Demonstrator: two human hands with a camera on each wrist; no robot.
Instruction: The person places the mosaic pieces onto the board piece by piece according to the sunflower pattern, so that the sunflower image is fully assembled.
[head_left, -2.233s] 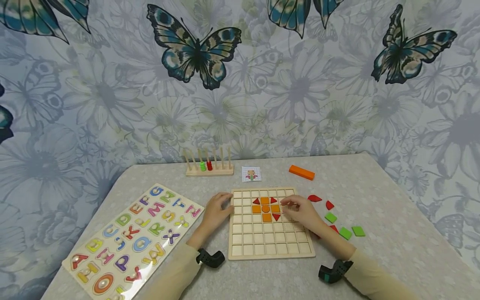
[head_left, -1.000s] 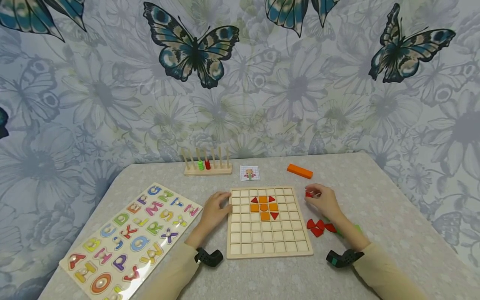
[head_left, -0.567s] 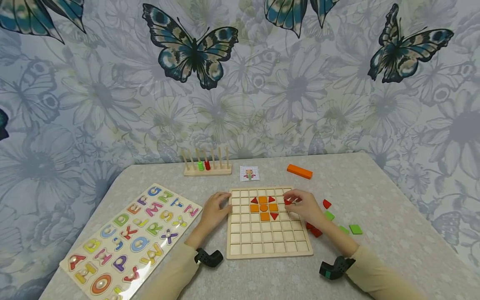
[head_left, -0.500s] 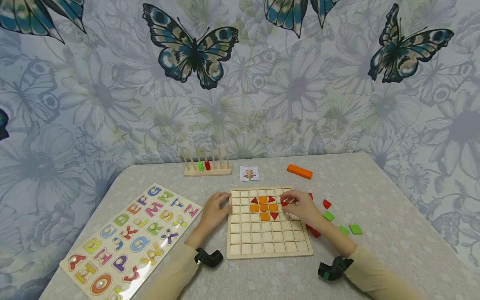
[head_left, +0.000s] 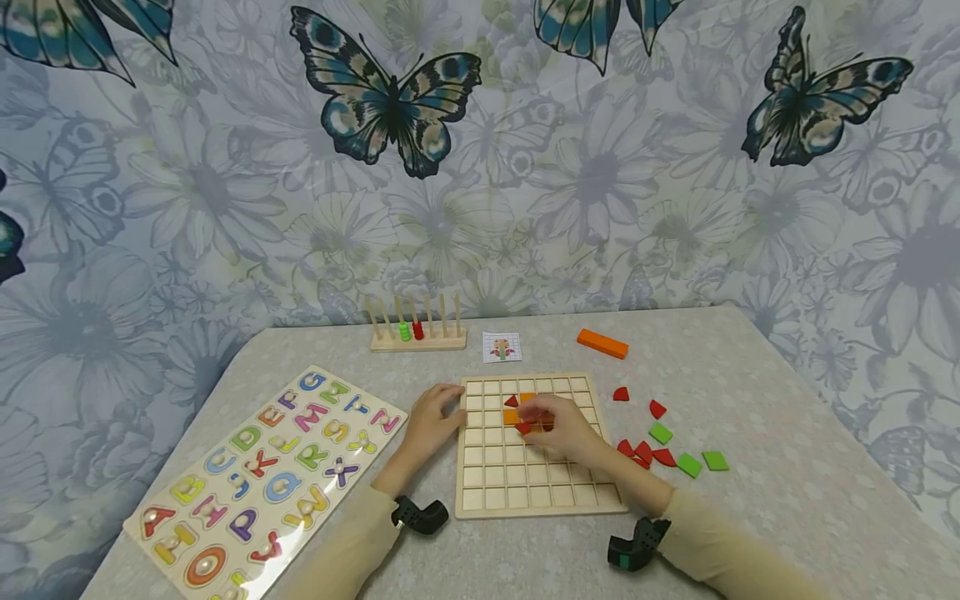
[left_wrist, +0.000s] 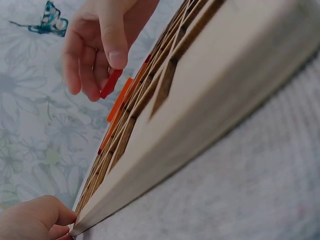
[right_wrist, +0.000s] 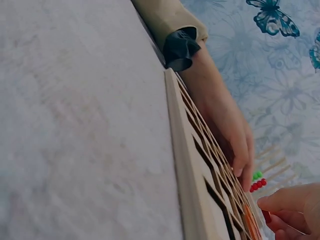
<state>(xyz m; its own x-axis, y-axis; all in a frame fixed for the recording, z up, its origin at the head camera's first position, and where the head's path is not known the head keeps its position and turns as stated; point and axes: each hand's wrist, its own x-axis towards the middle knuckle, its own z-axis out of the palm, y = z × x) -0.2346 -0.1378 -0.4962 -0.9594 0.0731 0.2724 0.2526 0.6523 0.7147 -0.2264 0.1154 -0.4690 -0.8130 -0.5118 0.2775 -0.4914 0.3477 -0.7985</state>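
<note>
In the head view my right hand (head_left: 562, 425) is over the wooden grid board (head_left: 525, 498), pinching a small red tile (head_left: 522, 428) between thumb and fingers. The left wrist view shows this red tile (left_wrist: 111, 83) held just above the board, close to an orange square (left_wrist: 119, 100). My left hand (head_left: 431, 421) rests its fingertips against the board's left edge. Orange squares (head_left: 512, 417) and a red triangle (head_left: 512, 401) sit in the grid cells. My right hand hides the other pieces in the middle of the pattern.
Loose red tiles (head_left: 657, 409) and green squares (head_left: 716, 461) lie right of the board. Behind it are a picture card (head_left: 502, 347), a peg stand (head_left: 418, 343) with green and red beads, and an orange bar (head_left: 602, 343). A letter puzzle (head_left: 277, 454) lies left.
My right hand fetched a red tile from the table on the right, then moved left with it over the middle of the board. My left hand stayed at the edge.
</note>
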